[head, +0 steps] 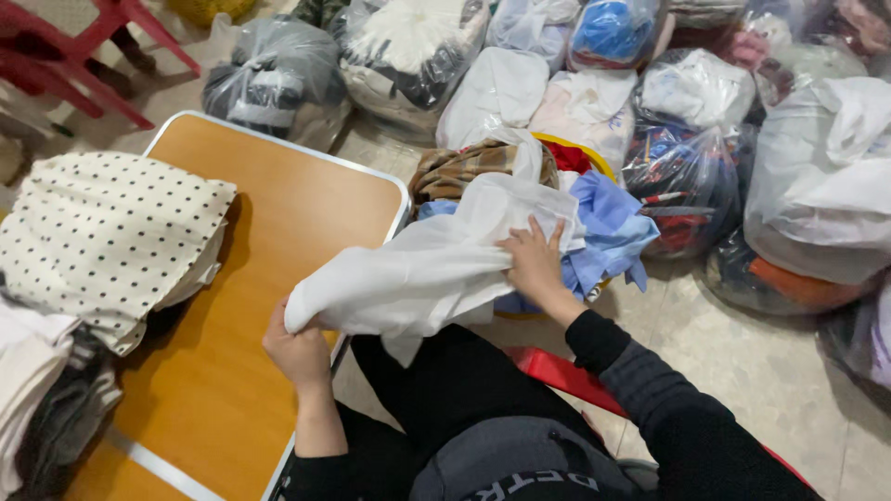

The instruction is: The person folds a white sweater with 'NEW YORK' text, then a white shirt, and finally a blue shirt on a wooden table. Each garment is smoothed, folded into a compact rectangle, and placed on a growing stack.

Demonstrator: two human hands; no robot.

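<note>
White cloth [418, 274] hangs between both hands over the near right edge of the tabletop [278, 213]. Left hand [299, 351] clamps one end, right hand [534, 264] pinches the other. It looks light, soft and floppy; edges offer the best hold.

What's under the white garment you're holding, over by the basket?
Under the white garment, held by both hands, lie light blue cloth and a plaid piece in a yellow-rimmed basket. Deeper contents are covered.

White garment [418, 274], thin and crumpled, stretched level between left hand [299, 351] at the bench [278, 213] edge and right hand [534, 263], over a lap, partly above the bench corner.
</note>
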